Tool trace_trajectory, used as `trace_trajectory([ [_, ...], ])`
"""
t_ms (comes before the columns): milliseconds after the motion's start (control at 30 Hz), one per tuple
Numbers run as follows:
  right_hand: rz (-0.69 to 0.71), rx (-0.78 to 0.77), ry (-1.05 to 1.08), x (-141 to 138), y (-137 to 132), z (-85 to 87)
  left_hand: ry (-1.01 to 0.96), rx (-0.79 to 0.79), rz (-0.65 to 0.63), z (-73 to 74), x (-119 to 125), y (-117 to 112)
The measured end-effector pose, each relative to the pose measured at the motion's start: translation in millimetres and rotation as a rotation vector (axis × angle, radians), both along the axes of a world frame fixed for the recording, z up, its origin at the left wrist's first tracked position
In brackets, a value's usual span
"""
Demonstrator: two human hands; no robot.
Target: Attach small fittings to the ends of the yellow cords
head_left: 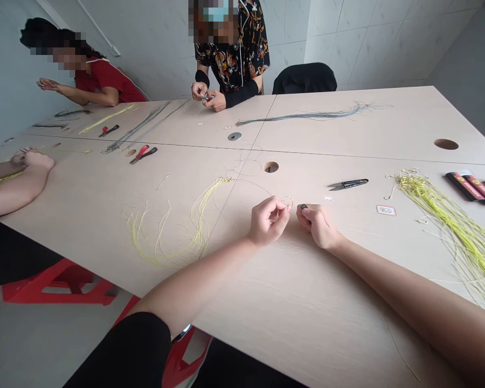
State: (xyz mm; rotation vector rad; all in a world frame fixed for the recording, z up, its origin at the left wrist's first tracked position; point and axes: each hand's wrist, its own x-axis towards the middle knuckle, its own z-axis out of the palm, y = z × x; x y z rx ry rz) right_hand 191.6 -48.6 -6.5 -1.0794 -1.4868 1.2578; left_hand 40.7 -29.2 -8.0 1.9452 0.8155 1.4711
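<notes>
My left hand (269, 221) is closed in a pinch on a small fish hook (291, 201), whose curved tip shows past the fingers. From near it a thin line trails back over the table. Close beside it, with a small gap, my right hand (319, 223) is curled shut. A small dark spot shows at its fingertips; what it holds is hidden. Beyond the right hand lie black thread snips (350, 184). A loose bunch of yellow fishing lines (200, 221) rests left of my left hand. A thicker yellow bundle with hooks (448, 226) lies at the right.
Red-and-black tubes (471, 186) and a small label (386, 210) are at the right. The table (242, 302) has a cable hole (271, 167). Red-handled pliers (143, 154) and grey-green lines (303, 115) lie farther off. Co-workers sit opposite and left; one's hands (208, 98) hold a tool.
</notes>
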Motion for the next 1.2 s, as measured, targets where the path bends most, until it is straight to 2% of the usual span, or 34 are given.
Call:
trace_trajectory([
  [333, -0.008, 0.080, -0.024, -2.0, -0.3, -0.7, -0.007, 0.032, -0.014, 2.2, 1.4, -3.3],
  [600, -0.023, 0.039, -0.038, -2.4, 0.6, -4.5, 0.013, 0.018, 0.002, 3.1, 2.9, -3.9],
  [1200, -0.028, 0.064, -0.074, -2.1, 0.9, -4.6, 0.024, 0.021, -0.017, 4.6, 2.6, -4.4],
])
